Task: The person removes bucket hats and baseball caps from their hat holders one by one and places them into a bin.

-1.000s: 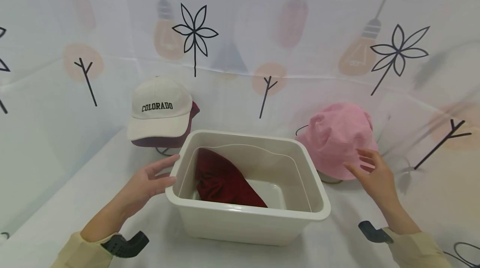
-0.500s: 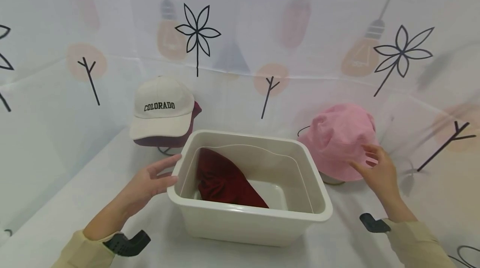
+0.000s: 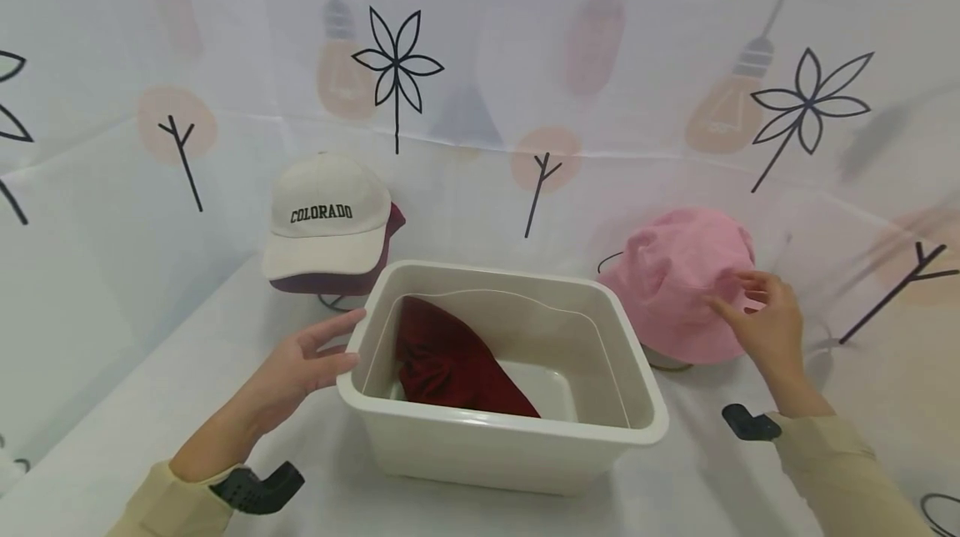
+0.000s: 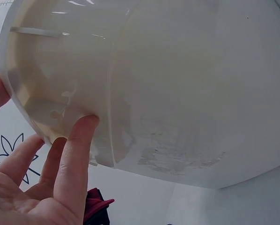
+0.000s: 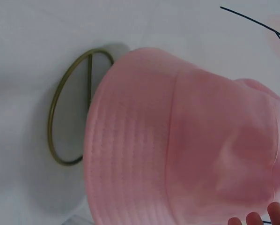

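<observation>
We see the left grip (image 3: pixel 303 362), fingers loosely extended, touching the white bin (image 3: pixel 495 447); the cream cap (image 3: pixel 326 191) is behind. Dark red fabric (image 3: pixel 450 360) lies inside the bin. Rightward sits the pink hat (image 3: pixel 675 295), the right grip (image 3: pixel 772 324) beside it, fingers parted, contact unclear.

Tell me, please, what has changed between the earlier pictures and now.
The right hand has moved forward and slightly right, alongside the pink hat; whether it touches is unclear. The left hand stays at the white bin's rim; the dark red cloth inside and the Colorado cap are unmoved.
</observation>
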The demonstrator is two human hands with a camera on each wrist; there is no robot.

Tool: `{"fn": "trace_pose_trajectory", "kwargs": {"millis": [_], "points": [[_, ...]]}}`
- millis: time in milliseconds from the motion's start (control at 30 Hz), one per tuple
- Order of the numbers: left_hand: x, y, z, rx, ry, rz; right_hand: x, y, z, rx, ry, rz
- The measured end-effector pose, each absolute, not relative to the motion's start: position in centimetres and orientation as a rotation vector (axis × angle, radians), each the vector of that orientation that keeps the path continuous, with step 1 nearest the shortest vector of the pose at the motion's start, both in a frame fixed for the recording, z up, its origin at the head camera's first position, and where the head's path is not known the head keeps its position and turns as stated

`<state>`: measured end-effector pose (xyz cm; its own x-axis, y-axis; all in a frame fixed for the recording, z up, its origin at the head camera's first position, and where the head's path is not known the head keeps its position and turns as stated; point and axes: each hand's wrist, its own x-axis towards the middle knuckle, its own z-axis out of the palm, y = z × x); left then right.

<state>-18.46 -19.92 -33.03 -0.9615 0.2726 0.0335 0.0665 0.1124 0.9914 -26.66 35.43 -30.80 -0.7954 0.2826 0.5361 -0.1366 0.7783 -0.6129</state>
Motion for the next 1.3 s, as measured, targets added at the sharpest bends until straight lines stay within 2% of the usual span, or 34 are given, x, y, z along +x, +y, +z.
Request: {"fn": "trace_pose_trajectory", "kwargs": {"millis": [533, 933, 1300], "points": [[-18.4, -20.0, -33.0, 0.339, 2.228, 1.969, -28.5, 37.4, -29.2, -0.163, -2.453, 0.892], [-18.4, -20.0, -33.1, 0.358, 2.204, 1.989, -28.8, 38.4, -29.2, -0.077, -2.516, 1.285], [-18.4, -19.9, -33.1, 0.344, 2.22, 1.981, -29.4, 37.9, -29.5, -0.045, -2.406, 1.322]]}}
